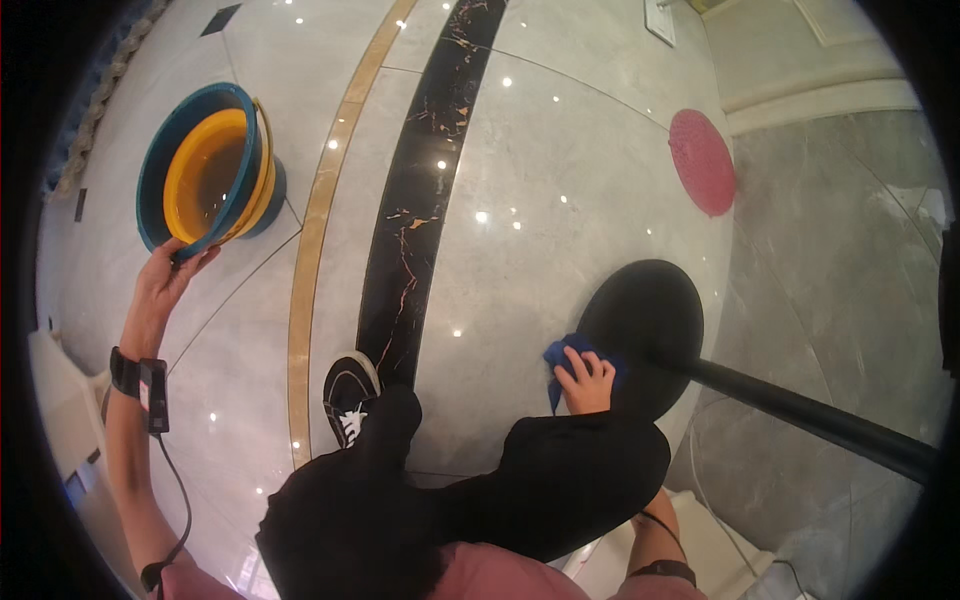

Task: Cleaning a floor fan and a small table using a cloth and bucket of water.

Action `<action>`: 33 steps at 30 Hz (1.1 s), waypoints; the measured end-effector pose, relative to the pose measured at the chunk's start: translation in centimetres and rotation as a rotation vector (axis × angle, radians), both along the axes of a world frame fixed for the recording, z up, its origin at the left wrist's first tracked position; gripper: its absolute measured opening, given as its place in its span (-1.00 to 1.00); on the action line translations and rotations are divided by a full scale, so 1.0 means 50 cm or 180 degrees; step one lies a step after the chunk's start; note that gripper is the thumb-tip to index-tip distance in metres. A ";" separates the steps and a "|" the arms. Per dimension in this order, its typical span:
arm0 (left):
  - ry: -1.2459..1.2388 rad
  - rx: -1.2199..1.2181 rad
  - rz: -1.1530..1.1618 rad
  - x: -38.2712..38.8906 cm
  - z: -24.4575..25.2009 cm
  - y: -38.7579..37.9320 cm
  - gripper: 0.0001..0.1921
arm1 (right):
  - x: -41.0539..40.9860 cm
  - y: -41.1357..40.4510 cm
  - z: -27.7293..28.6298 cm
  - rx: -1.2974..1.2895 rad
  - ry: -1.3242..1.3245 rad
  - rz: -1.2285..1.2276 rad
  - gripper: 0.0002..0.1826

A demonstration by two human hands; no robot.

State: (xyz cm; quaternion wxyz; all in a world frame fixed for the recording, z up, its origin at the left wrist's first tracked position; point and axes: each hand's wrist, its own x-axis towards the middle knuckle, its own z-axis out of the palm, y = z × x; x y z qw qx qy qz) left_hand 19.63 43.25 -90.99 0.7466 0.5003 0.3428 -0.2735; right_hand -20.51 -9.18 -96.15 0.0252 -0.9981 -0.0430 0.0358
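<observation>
My left hand (174, 271) grips the rim of a blue plastic bucket (154, 169) at the left. A yellow basin or bucket (180, 142) sits inside the blue one and holds murky water. My right hand (586, 381) presses a crumpled blue cloth (559, 356) against the edge of a round black base (652, 300) on the floor. A thick black pole (810, 416) runs from that base towards the right. The right forearm is partly hidden behind my bent knee.
A pink oval mat (702, 163) lies near the grey tiled wall (817, 225) on the right. A black marble strip (416, 195) crosses the glossy tiled floor (517, 165). My black shoe (349, 390) stands beside it. A thin cable (705, 480) hangs at the lower right.
</observation>
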 end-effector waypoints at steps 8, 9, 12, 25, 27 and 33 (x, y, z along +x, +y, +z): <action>-0.0122 -0.0056 -0.0328 0.000 0.087 -0.148 -0.67 | -0.226 -0.003 0.060 -0.0408 0.0423 -0.0776 -0.49; -0.0265 0.0078 -0.0335 0.005 0.099 -0.162 -0.67 | -0.209 0.006 0.071 -0.0401 0.0434 -0.0780 -0.49; -0.0809 0.0762 -0.0256 -0.007 0.245 -0.143 -0.66 | -0.077 0.048 0.046 0.0281 0.0464 -0.0678 -0.40; -0.1722 0.1379 -0.0691 0.011 0.120 -0.168 -0.61 | 0.207 -0.007 0.114 0.0281 -0.0193 -0.1996 -0.47; -0.1807 0.1435 -0.0673 0.009 0.124 -0.161 -0.62 | 0.182 0.017 0.105 -0.0289 0.0294 -0.1720 -0.42; -0.1893 0.1581 -0.0710 0.023 0.110 -0.122 -0.67 | 0.204 0.025 0.056 -0.0710 0.0341 -0.1723 -0.43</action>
